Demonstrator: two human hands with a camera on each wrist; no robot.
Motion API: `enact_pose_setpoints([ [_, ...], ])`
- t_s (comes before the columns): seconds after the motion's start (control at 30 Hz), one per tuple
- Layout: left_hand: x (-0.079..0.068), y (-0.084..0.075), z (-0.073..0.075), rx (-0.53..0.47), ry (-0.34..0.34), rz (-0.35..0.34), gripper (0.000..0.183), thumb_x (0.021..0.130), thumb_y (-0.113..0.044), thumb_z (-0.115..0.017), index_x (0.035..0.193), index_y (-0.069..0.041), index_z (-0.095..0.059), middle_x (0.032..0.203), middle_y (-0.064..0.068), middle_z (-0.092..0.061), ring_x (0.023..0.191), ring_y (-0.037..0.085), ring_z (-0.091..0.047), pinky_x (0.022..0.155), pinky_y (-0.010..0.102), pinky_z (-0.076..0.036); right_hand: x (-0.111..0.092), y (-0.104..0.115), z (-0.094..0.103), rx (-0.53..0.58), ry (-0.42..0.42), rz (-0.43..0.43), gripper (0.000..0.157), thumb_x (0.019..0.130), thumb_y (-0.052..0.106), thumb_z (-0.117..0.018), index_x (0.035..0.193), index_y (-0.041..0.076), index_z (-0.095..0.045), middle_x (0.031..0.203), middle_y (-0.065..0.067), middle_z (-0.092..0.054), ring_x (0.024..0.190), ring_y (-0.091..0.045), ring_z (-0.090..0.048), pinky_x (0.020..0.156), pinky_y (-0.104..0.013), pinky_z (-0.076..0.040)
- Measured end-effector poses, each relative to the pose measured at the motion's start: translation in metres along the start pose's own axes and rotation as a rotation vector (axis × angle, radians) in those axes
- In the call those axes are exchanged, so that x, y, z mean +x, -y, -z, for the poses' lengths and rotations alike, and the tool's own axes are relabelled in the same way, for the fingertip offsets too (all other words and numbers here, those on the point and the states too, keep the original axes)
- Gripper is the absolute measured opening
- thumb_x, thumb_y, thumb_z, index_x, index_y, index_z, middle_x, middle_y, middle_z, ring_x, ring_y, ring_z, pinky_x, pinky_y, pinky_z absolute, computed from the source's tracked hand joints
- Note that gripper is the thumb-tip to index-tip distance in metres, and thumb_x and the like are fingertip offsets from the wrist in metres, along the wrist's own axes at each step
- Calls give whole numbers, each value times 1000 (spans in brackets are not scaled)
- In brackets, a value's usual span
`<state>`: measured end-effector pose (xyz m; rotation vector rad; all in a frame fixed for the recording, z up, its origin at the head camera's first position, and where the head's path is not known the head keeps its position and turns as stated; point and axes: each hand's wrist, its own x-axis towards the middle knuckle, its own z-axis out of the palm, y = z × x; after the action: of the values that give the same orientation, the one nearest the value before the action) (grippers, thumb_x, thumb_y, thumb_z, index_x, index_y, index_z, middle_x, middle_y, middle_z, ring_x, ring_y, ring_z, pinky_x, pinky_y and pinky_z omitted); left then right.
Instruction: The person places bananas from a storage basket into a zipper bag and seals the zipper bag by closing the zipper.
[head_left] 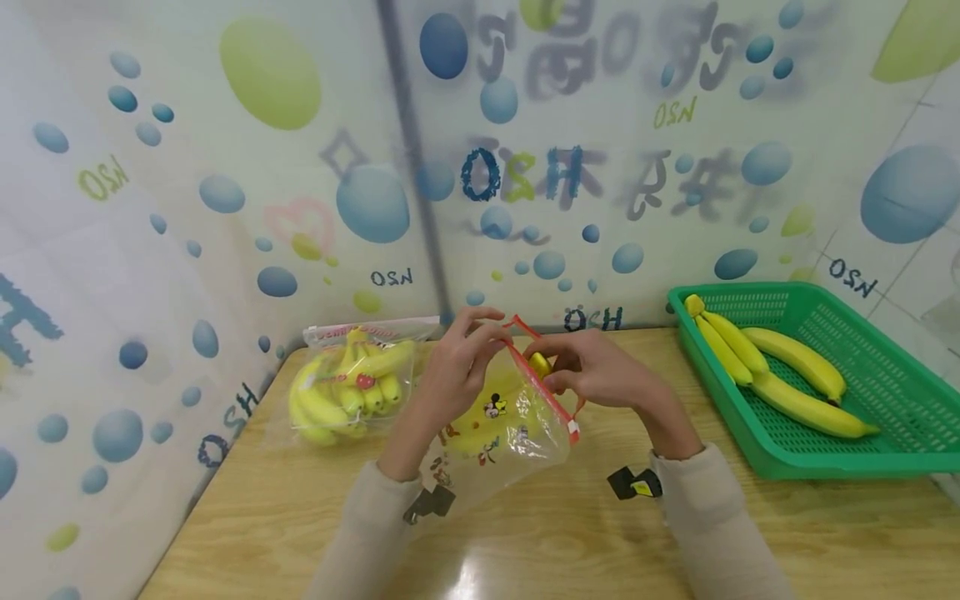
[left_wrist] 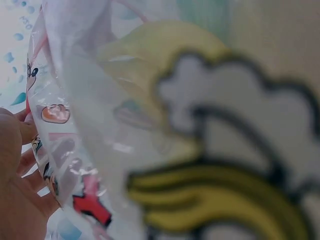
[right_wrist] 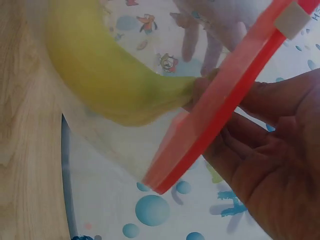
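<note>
Banana [right_wrist: 90, 70] in a red-zipped bag [head_left: 543, 450]

The right hand [head_left: 596, 367] pinches the banana's stem at the bag's mouth; the left hand [head_left: 456, 367] grips that mouth's far-left side. Left on the wooden table [head_left: 262, 508] lies 1 filled bag [head_left: 408, 333]; right, a green basket [head_left: 825, 464] holds 4 loose bananas [head_left: 810, 407].

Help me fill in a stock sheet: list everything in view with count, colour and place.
Held bag: one, clear with red edge, between the hands
Bananas inside it: count unclear, yellow
Second bag: one, clear, table's left
Bananas in second bag: overlapping, uncountable, yellow
Basket: one, green, table's right
Loose bananas: four visible, yellow, in basket
Table: one, wood-toned, beneath
Backdrop: one, white with blue and green spots, behind table
Sleeves: two, pale, on forearms
Left hand: one, bare, gripping held bag
Right hand: one, bare, holding banana stem at bag's mouth
</note>
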<state>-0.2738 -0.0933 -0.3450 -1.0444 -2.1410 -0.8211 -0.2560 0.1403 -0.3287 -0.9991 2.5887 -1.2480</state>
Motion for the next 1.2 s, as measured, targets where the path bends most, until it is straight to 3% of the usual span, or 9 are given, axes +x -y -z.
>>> enact_pose_setpoints([
  [0.3,0,0,1,-10,-16,-17,13,98,-15,-53,102,-15,-65,125,7,-55,90,16,-62,75,27,-53,12,-10,-10,32,91,60,26,92,7,-62,113,21,-68,96,5,-68,80,-17,-63,73,-30,-56],
  [0.53,0,-3,2,-1,-22,-29,12,98,-14,-54,101,-14,-65,124,7,-55,97,16,-64,76,28,-54,21,-17,-22,68,139,50,25,85,15,-72,110,18,-69,83,1,-67,71,-15,-62,68,-30,-55],
  [0.8,1,-3,2,23,-38,-33,12,98,-17,-54,100,-15,-65,123,6,-56,96,16,-65,75,28,-54,29,-30,-33,135,227,59,16,86,14,-71,102,15,-73,103,0,-72,94,-13,-66,86,-31,-53],
  [1.03,2,-4,3,37,-57,-35,14,99,-17,-52,99,-15,-65,123,7,-57,89,17,-64,68,27,-52,30,-39,-37,139,291,64,8,89,17,-67,95,15,-72,86,0,-70,77,-14,-63,75,-32,-55],
  [1.2,2,-5,5,39,-56,-20,13,99,-16,-53,100,-16,-66,124,7,-56,97,17,-65,70,28,-53,28,-35,-33,122,247,10,13,95,21,-60,96,15,-71,84,0,-69,74,-14,-61,73,-31,-54],
])
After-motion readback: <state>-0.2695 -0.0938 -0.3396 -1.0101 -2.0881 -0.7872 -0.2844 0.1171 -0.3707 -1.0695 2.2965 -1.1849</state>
